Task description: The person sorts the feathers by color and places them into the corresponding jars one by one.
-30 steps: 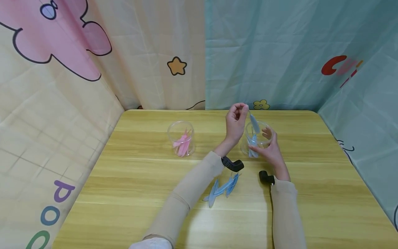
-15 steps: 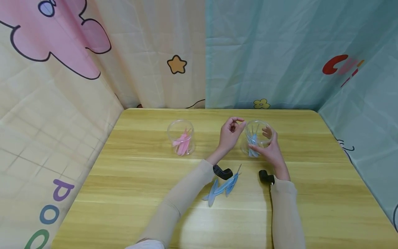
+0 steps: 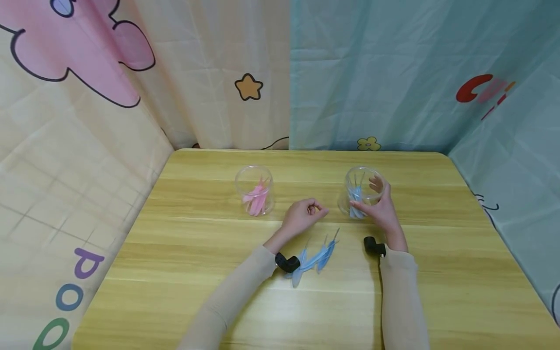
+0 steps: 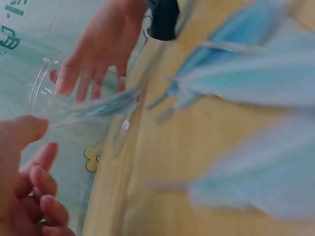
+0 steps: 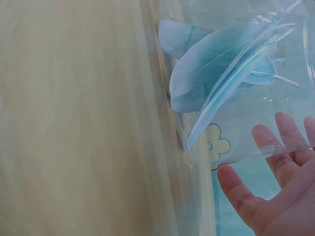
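My left hand [image 3: 302, 216] hovers over the middle of the table with fingers loosely curled and nothing between them. Just below it lie several blue feathers [image 3: 323, 256], partly covered by the wrist camera; blurred feathers [image 4: 251, 78] fill much of the left wrist view. My right hand [image 3: 384, 206] holds a clear plastic cup [image 3: 342, 208] from its right side, thumb in front and fingers round the far side. Inside that cup, light-blue feathers [image 5: 211, 73] stand leaning, quills up.
Left of centre stands a second clear cup [image 3: 271, 206] with pink feathers [image 3: 257, 199] in it. Both cups are on the rear half of the wooden table [image 3: 183, 272]. Printed curtains [image 3: 210, 73] enclose the back and sides.
The left hand let a blue feather drop into the right-hand cup, then moved back left and down toward the loose feathers. The right hand has stayed at the cup.
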`<state>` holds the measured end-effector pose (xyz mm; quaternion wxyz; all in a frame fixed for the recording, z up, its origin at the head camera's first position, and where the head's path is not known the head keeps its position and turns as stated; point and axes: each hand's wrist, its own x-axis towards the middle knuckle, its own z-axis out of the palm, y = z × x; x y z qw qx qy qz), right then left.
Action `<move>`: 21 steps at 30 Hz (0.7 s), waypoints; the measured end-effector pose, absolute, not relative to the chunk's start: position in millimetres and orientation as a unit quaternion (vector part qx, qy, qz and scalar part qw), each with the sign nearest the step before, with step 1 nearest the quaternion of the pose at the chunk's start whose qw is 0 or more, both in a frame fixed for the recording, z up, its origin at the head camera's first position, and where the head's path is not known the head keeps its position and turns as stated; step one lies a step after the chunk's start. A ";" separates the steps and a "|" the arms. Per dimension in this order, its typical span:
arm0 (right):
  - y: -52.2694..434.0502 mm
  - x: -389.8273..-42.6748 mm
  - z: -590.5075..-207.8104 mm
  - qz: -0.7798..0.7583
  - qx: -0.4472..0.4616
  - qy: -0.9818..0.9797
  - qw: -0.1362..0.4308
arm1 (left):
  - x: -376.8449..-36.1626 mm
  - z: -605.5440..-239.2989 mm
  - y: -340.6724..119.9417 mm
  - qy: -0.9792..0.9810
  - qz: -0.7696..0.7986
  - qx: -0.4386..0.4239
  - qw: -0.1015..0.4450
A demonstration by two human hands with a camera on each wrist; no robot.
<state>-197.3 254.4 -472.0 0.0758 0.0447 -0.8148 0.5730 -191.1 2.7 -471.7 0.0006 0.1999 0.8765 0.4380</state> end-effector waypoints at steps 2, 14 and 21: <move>254.4 -197.8 -472.4 0.575 0.045 -0.814 0.076 | -184.4 -475.3 -6.5 0.903 0.378 0.202 0.005; 249.5 -188.6 -456.4 0.584 0.050 -0.807 0.069 | -147.0 -480.2 -28.1 0.963 0.155 0.221 -0.001; 243.9 -182.4 -444.8 0.582 0.051 -0.809 0.065 | -136.5 -480.8 -22.5 0.967 0.059 0.242 -0.051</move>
